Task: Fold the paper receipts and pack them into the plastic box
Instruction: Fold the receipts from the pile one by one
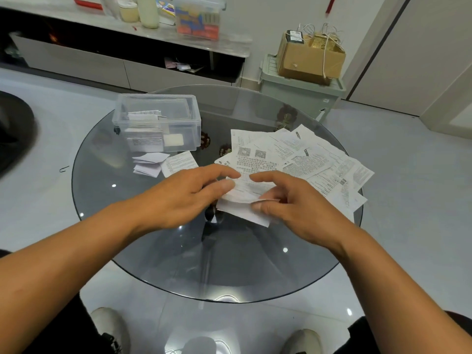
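Note:
A white receipt (pixel 245 198), partly folded, sits between both hands above the round glass table (pixel 178 264). My left hand (pixel 189 195) pinches its left edge between thumb and fingers. My right hand (pixel 286 203) pinches its lower right edge with thumb and curled fingers, index finger stretched over the top. A fan of unfolded receipts (pixel 306 159) lies on the table behind and to the right. The clear plastic box (pixel 157 123) stands open at the back left with folded receipts inside. A few folded receipts (pixel 150 163) lie just in front of it.
A flat receipt (pixel 180 163) lies beside the folded ones. Beyond the table are a low cabinet (pixel 122 65) with bottles and a clear container, and a cardboard box (pixel 310 57) on a pale green bin (pixel 298 90). My shoes (pixel 109 330) show below the glass.

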{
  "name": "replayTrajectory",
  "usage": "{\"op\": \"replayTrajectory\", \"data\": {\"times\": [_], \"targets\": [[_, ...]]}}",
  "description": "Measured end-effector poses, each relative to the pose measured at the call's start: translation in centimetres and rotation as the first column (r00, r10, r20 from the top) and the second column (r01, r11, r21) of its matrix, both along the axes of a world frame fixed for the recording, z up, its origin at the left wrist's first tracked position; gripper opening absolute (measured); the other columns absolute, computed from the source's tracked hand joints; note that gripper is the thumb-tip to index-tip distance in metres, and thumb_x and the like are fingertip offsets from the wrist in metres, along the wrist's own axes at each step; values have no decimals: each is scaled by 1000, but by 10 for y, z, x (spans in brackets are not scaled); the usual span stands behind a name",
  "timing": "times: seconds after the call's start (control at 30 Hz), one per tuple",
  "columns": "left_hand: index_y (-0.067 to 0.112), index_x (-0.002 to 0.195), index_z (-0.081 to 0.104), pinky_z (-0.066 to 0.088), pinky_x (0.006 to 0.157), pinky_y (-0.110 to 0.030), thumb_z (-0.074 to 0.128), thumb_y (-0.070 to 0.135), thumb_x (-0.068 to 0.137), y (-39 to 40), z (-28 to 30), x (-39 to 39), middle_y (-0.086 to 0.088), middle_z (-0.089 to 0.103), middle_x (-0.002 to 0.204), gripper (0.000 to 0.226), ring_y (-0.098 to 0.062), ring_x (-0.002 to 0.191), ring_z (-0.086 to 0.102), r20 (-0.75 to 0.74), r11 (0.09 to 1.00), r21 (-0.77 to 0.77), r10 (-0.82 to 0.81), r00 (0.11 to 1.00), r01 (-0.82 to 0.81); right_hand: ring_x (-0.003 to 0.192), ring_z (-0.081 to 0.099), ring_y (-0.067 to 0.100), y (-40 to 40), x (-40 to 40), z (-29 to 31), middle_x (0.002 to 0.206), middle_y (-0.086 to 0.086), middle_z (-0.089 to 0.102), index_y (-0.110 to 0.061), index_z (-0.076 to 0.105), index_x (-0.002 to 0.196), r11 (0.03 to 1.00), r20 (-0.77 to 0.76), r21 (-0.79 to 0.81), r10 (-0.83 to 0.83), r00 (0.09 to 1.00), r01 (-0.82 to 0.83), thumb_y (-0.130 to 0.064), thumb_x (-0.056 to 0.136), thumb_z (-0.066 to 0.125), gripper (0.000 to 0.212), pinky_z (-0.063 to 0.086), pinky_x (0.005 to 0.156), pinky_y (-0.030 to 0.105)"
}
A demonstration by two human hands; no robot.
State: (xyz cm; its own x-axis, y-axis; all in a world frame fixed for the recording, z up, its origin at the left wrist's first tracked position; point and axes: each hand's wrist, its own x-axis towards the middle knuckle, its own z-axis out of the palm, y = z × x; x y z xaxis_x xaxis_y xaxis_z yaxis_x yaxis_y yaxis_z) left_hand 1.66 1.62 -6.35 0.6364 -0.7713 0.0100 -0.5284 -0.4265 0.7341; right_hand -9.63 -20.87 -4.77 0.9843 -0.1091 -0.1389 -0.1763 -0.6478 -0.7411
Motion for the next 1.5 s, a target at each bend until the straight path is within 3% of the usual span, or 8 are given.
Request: {"op": "replayTrajectory", "data": {"times": [0.13,0.23,0.37,0.5,0.73,0.97,1.17,1.5], "targets": [[59,143,31,49,87,-25,38,84,81,-1,4,-3,22,65,100,67,-1,94,64,-60,1000,19,9,998,-8,94,67,12,7,5,-8,120,-4,65,-39,61,127,977,-11,95,-191,981,192,-33,96,71,33,61,73,26],[54,145,29,56,79,-34,68,56,87,-5,-4,-4,18,63,104,70,-8,77,66,-9,999,4,49,999,-49,105,62,16,14,5,-10,122,-11,56,-40,51,137,971,22,-147,-186,982,188,-36,90,76,53,56,93,40],[50,138,38,52,73,-26,75,43,88,-6,-10,-2,22,49,119,63,-3,80,60,205,999,11,47,978,-50,99,56,11,17,6,-8,122,-7,48,-38,52,128,962,49,-174,-204,978,210,-36,85,81,51,52,91,37],[40,135,57,45,97,-32,59,68,88,-3,-13,5,17,43,144,54,-7,121,45,438,981,172,-158,885,90,97,56,13,15,7,-8,126,-7,46,-35,62,104,963,44,-227,-141,989,147,-40,88,78,24,48,87,32],[22,114,72,51,79,-40,36,61,99,-10,-13,9,6,67,111,54,-18,96,57,599,963,224,-258,758,151,101,47,3,12,-2,1,129,-17,41,-42,57,121,946,-86,-306,80,993,-102,-62,78,78,52,46,90,27],[33,96,70,50,74,-36,60,45,97,-15,-13,2,15,63,88,16,-5,86,56,350,999,29,-23,936,13,75,58,8,8,1,-3,86,-8,65,-26,68,80,974,45,-214,-61,997,69,-43,94,68,22,43,64,29],[43,124,57,41,65,-25,73,38,90,-23,-18,-5,14,57,80,38,-2,76,54,207,991,-15,132,969,-132,93,60,13,16,9,-12,110,-10,56,-35,57,111,939,12,-272,-217,976,212,-58,78,79,46,54,82,41],[39,134,58,49,87,-32,71,41,92,-25,-7,-1,13,45,123,44,-8,89,55,153,985,123,99,983,-118,85,62,18,12,15,-6,99,-3,63,-23,58,88,956,-82,-209,-227,970,206,-47,71,87,41,52,72,40]]}}
